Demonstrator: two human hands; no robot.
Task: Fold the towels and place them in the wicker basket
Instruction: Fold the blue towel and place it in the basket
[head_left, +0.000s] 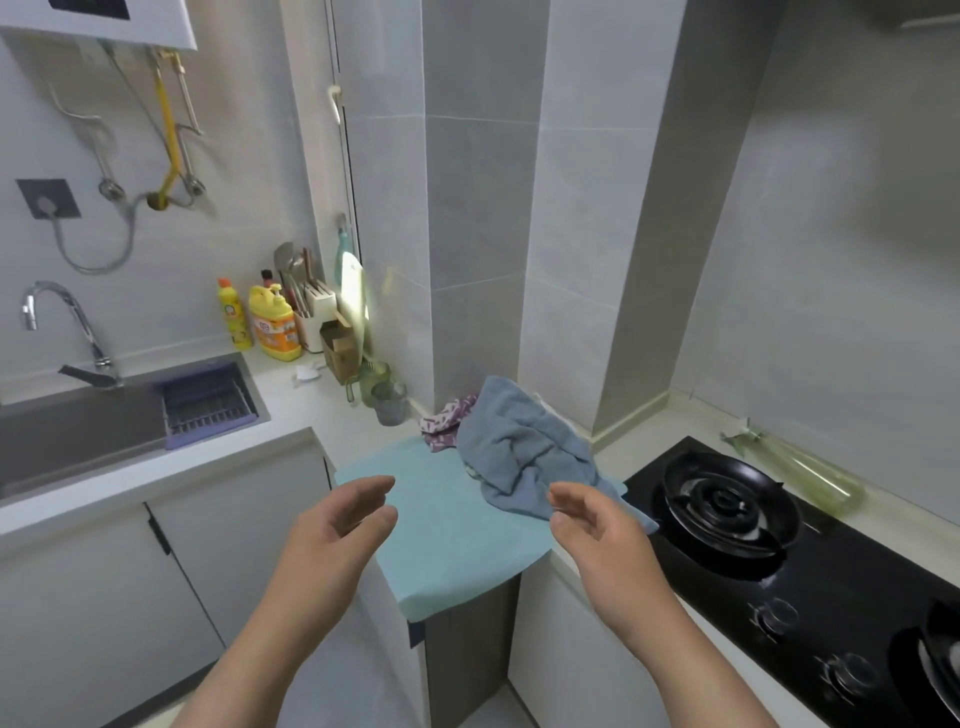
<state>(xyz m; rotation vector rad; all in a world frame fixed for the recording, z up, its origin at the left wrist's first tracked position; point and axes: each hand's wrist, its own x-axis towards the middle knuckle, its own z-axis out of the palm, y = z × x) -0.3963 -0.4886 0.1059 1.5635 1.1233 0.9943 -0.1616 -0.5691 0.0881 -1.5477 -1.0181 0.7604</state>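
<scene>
A: Where are the towels lying?

B: A teal towel (447, 525) is lying flat in the middle of the frame, draping over the corner of the counter (296, 410). A grey towel (519, 447) is sitting crumpled on its far right part. A purple cloth (447, 423) is poking out just left of that heap, touching it.

A: And what are the hands doing?

B: Both are hovering in the lower middle, palms facing each other. The left hand (343, 525) is floating at the teal towel's left edge, fingers loosely spread, gripping nothing. The right hand (587, 525) is hanging at the grey towel's near edge, fingers relaxed and parted. Whether they are touching the cloth, I cannot tell.

A: What is sitting around them?

B: A hob (779, 571) is sitting at lower right, and a sink (78, 441) at the left.
</scene>
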